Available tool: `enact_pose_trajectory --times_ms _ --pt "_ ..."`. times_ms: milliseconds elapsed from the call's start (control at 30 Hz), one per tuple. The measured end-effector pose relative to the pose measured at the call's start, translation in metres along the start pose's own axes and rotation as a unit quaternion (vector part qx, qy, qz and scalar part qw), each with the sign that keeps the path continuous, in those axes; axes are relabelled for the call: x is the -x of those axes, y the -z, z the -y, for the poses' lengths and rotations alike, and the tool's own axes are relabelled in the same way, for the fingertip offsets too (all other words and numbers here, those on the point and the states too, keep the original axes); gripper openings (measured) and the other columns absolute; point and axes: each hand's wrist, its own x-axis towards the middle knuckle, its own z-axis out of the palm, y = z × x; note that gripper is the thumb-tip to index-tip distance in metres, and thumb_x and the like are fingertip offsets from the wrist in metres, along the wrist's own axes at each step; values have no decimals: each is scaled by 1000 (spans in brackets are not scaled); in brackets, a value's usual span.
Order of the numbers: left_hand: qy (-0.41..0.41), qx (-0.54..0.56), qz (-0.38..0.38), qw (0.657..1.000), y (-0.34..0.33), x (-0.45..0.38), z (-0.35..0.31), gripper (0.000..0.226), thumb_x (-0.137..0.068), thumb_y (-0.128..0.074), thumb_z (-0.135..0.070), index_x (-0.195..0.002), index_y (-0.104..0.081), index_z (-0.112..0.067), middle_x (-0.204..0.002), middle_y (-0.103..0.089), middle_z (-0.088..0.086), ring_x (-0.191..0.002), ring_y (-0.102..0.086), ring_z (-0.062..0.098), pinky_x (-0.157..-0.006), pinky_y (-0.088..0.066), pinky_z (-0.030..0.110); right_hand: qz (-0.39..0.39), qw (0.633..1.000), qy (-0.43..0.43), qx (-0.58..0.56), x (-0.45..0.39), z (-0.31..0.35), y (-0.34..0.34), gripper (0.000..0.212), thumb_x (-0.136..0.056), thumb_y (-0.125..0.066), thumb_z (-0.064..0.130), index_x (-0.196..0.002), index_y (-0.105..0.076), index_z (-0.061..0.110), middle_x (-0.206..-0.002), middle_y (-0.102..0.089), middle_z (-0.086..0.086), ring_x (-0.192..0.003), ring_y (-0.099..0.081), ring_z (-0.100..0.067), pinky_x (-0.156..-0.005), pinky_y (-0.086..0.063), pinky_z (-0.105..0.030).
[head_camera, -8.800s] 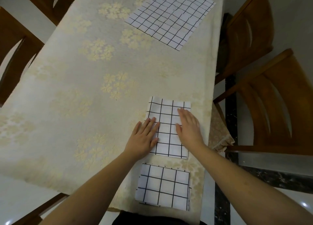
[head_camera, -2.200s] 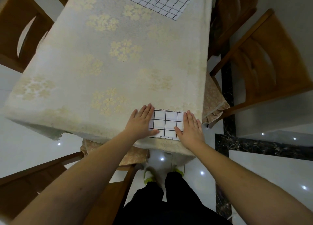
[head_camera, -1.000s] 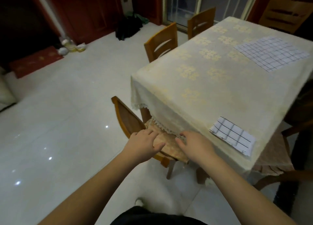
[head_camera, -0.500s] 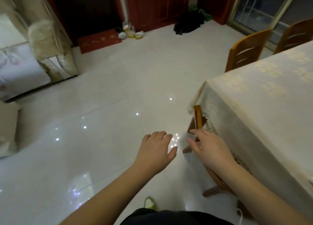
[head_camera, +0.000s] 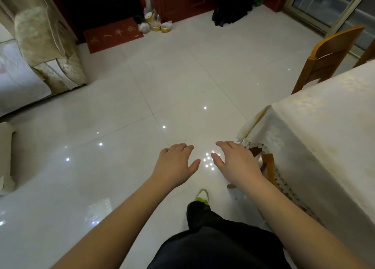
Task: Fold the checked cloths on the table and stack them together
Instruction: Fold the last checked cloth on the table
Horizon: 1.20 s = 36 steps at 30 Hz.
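Observation:
No checked cloth shows in the head view. The table, under a cream flowered tablecloth, fills the right edge with its near corner toward me. My left hand hangs palm down over the white floor, fingers apart and holding nothing. My right hand hangs beside it, also spread and holding nothing, just left of the table's corner. Neither hand touches the table.
A wooden chair is tucked under the table's near corner, and another chair stands at the far side. A sofa lies at the left. A red doormat and a dark bag sit by the doors.
My view has swung left, away from the table top and the folded checked cloths, toward the open floor. My hands have come off the cloth stack and the table edge and now hang free.

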Motion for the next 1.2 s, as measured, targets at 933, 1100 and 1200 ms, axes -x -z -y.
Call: enact_pose_trajectory --times_ms 933,1100,1200 --pt "-230 -164 10 959 158 -489 51 76 -88 -4 -58 -145 -40 -22 -144 -49 0 -137 -40 19 -113 -25 46 -37 975 -216 -39 -416 -72 129 52 -101 -31 45 -147 -36 20 -148 -44 -1 -132 -42 -21 -106 -34 -36" --pt "-270 -157 24 950 187 -567 36 61 -97 -21 -56 -148 -33 -24 -150 -41 -3 -140 -34 16 -115 -20 42 -64 959 -271 -50 -462 -96 160 50 -101 -31 44 -145 -39 22 -144 -47 1 -128 -45 -21 -102 -36 -36" --pt "-294 -151 28 943 197 -612 15 67 -95 -13 -59 -148 -33 -24 -151 -41 -4 -140 -34 15 -115 -21 40 -58 955 -286 -56 -487 -122 172 53 -101 -31 46 -147 -35 22 -149 -41 0 -136 -36 -21 -108 -30 -36"
